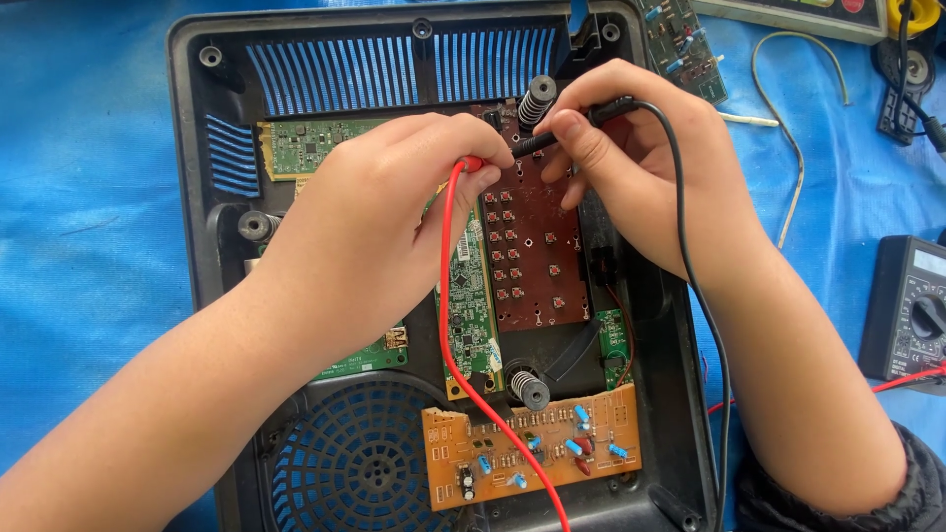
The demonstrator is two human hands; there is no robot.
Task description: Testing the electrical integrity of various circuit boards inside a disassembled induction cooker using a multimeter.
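An opened black plastic device case (192, 148) lies on a blue sheet, its circuit boards exposed. My left hand (374, 227) grips a red test probe (471, 165), whose red lead (445, 325) trails down over the boards. My right hand (641, 167) pinches a black test probe (540, 143), its black lead (680, 227) running off to the right. Both probe tips meet near the top of a dark red board (532, 256) covered with several small push buttons. A green board (471, 315) lies left of it, partly hidden by my left hand.
An orange board (532, 443) with blue and red parts sits at the case's bottom. Two coil springs (538, 96) (530, 386) stand above and below the red board. A round speaker grille (355, 463) is bottom left. A black multimeter (912, 310) lies right; another board (685, 44) top right.
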